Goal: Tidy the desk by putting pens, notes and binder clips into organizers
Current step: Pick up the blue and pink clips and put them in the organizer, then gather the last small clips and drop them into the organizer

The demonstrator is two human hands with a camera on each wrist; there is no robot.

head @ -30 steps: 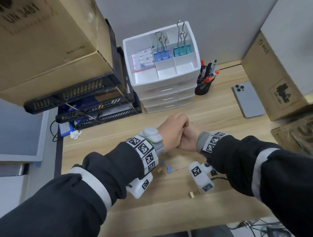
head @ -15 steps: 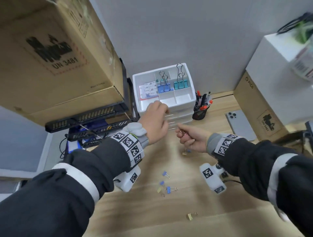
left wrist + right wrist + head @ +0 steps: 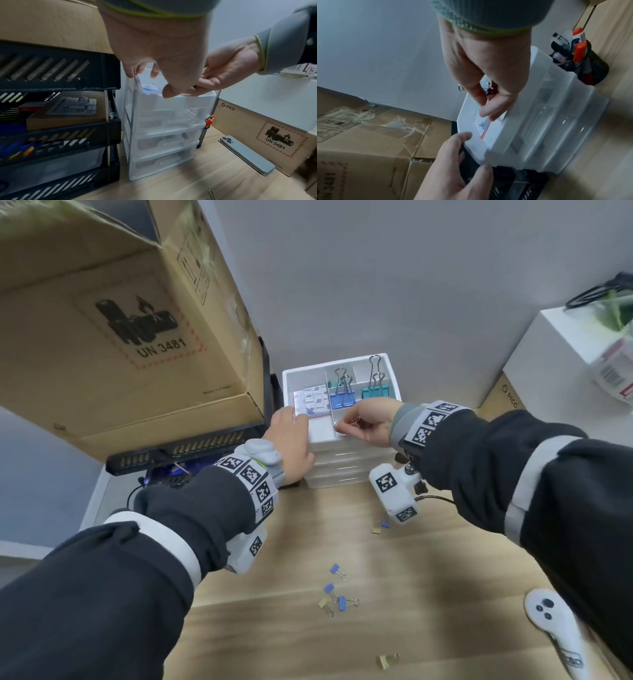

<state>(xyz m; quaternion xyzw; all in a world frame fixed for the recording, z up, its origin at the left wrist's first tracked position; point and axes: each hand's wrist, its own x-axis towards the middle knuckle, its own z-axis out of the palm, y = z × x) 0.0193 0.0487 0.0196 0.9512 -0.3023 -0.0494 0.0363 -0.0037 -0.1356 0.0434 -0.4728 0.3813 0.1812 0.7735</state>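
Observation:
The white drawer organizer (image 3: 388,364) stands against the wall, its top tray split into compartments. A notes pad (image 3: 313,402) lies at the tray's left, and a large blue clip (image 3: 340,398) and a teal clip (image 3: 375,390) stand behind. My left hand (image 3: 291,422) grips the organizer's front left corner (image 3: 137,83), fingers over the rim. My right hand (image 3: 346,426) hovers over the front middle compartment and pinches small binder clips (image 3: 488,86) in curled fingers. Several small clips (image 3: 339,601) lie loose on the wooden desk. A black pen cup (image 3: 578,58) stands right of the organizer.
A big cardboard box (image 3: 120,337) sits on a black tray stack (image 3: 185,453) close to the organizer's left. A phone (image 3: 247,155) lies by a PICO carton (image 3: 257,128) at the right. A white controller (image 3: 555,631) lies at the desk's front right.
The hands parted from a clasp over the desk and rose to the organizer. The left now holds its corner; the right carried its clips over the front compartment.

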